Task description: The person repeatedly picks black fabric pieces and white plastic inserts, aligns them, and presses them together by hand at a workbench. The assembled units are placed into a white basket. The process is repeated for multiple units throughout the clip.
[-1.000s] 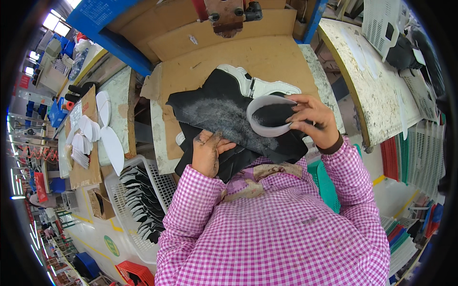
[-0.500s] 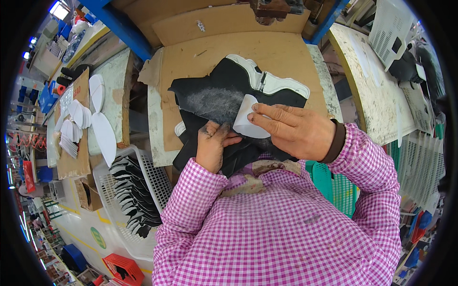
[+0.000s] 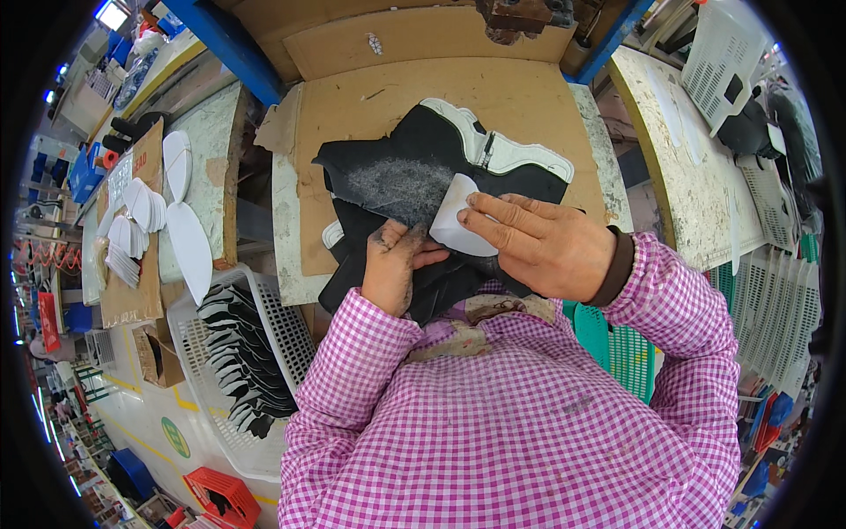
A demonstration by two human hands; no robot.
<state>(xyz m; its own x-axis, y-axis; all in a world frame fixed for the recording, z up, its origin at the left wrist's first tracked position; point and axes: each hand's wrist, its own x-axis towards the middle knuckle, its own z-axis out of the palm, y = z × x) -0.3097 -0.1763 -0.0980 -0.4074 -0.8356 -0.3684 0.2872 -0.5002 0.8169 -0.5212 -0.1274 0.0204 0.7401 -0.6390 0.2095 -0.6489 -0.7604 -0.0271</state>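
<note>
One white sheet (image 3: pixel 452 227) under right hand (image 3: pixel 551 247), grip unclear; left hand (image 3: pixel 392 264), just beside sheet, pinching black fabric (image 3: pixel 395 185).

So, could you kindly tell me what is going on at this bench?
A person in a pink checked smock is working on black material laid over cardboard. The left hand grips the material, while the right hand has its fingers on a bent white piece over it, beside a speckled grey patch. White panels line the far edge. To the left, a white crate holds dark, pale-edged pieces.
</note>
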